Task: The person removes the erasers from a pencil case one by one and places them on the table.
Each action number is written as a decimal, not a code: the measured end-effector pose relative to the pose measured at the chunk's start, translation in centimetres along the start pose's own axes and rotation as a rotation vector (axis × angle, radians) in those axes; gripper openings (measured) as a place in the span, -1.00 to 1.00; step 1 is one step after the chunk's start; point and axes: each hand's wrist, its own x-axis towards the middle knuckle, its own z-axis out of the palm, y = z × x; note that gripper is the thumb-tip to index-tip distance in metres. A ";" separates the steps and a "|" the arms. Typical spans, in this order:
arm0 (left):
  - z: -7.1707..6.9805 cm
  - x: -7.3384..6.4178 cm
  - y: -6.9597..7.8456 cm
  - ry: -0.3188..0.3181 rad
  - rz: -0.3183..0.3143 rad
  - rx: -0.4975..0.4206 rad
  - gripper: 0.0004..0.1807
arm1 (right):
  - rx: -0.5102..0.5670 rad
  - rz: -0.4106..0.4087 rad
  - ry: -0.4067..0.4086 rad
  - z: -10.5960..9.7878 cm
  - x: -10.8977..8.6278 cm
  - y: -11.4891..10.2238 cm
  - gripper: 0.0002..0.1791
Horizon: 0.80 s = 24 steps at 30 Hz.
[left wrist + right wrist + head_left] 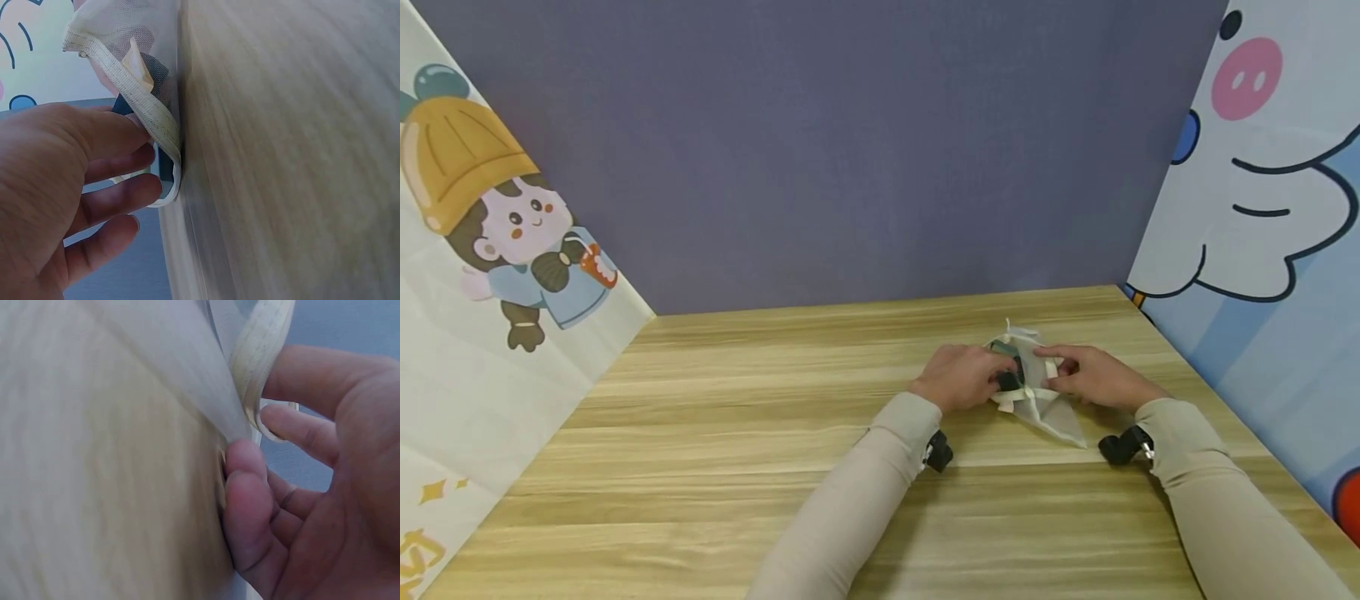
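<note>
A whitish mesh pouch (pixel 1054 417) with a cream edge band (pixel 140 103) lies on the table, its mouth spread apart. At that mouth my left hand (pixel 958 377) pinches a dark, flat-sided item (pixel 1009 381), partly inside the pouch; its kind cannot be made out. In the left wrist view the thumb lies against the band and the other fingers are bent beside it. My right hand (pixel 1101 377) grips the opposite side of the pouch. The right wrist view has its fingers at the band and the mesh (pixel 181 362).
The wood-grain table (pixel 722 467) extends to the left and front. A grey-purple panel (pixel 880 150) rises at the back, with printed cartoon panels on the left (pixel 445 367) and right (pixel 1247 225). A small cream tab (pixel 139 67) shows at the pouch.
</note>
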 end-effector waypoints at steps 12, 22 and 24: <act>0.0 0.2 0.1 0.001 -0.120 0.089 -0.63 | -0.005 -0.013 0.008 -0.1 -0.1 -0.2 -0.33; 0.1 0.5 0.5 0.009 -0.133 0.095 -0.60 | -0.004 -0.005 0.007 0.0 0.0 0.1 -0.33; 0.0 0.5 0.6 0.000 -0.139 0.085 -0.60 | -0.004 -0.006 0.007 0.0 0.0 0.1 -0.33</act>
